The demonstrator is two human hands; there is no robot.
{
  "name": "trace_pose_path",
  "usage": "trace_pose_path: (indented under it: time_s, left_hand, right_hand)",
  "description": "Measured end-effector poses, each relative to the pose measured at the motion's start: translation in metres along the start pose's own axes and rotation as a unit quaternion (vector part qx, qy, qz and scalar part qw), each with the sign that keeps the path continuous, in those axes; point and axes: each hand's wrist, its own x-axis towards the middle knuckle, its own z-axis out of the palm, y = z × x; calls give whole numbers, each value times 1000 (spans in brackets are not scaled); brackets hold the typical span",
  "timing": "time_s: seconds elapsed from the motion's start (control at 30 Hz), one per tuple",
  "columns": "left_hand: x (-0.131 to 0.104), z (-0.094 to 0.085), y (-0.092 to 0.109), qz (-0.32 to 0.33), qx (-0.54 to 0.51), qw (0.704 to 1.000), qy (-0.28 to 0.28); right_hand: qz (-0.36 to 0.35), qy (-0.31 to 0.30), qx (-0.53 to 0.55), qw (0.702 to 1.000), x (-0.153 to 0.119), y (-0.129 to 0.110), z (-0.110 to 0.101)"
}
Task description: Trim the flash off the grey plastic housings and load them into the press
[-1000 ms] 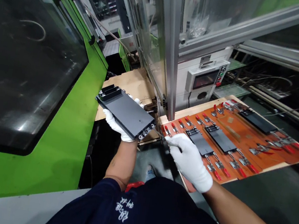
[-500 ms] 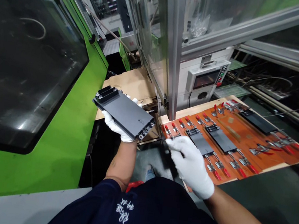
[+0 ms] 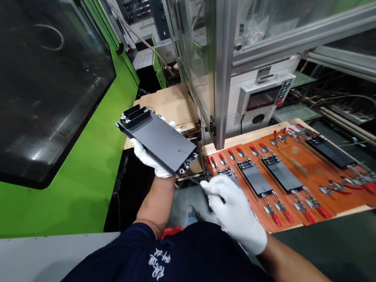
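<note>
The person in the navy shirt has a dark grey panel up in the air, in front of the body, between the green machine and the table. The white-gloved left hand carries it from below, its grip spread wide across the underside, with fingertips showing past the far edge. A raised black block sits at one end of the panel; small metal fittings line the end nearer the right hand. That hand's grip is pinched narrow, thumb against forefinger, on a thin rod (a tool of some sort, though I can't make out which) pointing at the panel's fitted corner; whether it touches, I can't tell. On the table's orange top, similar dark panels lie between red-handled toggle clamps.
</note>
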Motion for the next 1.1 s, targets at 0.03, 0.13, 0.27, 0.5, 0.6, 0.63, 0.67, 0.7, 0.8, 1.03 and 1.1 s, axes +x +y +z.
trace_pose_path:
  time_s: [0.03,0.13,0.27,0.5,0.6,0.63,0.67,0.7,0.8,1.03,1.1]
  left_hand:
    - [0,0,0,1,1,1000,2]
    - [0,-1,1,-4,3,1000,8]
    - [0,-6,3,-6,1,1000,5]
    - [-3,-16,4,-12,-16,1000,-5]
    - [-4,-20,6,-6,-18,1000,-9]
    - [-3,-22,6,-4,-19,1000,-9]
    - [-3,-23,7,-2,-19,1000,-9]
    - [-3,-25,7,-1,-20,1000,-8]
    - [-4,-31,7,-2,-21,1000,0]
    - [9,-58,0,-20,-16,999,40]
    - [21,-76,-1,-30,-29,998,53]
  right_hand:
    - [4,-8,13,1000,0,-2,0]
    - [-7,13,-1,1000,-1,-3,1]
    - [-22,50,-36,998,-3,-3,4]
    - [-4,31,-23,999,-5,-6,9]
    - [-2,40,-33,999,-5,-7,11]
    - [6,28,-25,999,-6,-8,12]
    - [16,13,-12,1000,-6,-9,13]
    - [26,-3,0,1000,-6,-9,14]
    - [48,-2,23,999,-5,-7,20]
    - [118,39,103,987,-5,20,54]
    - [187,70,129,971,-7,47,71]
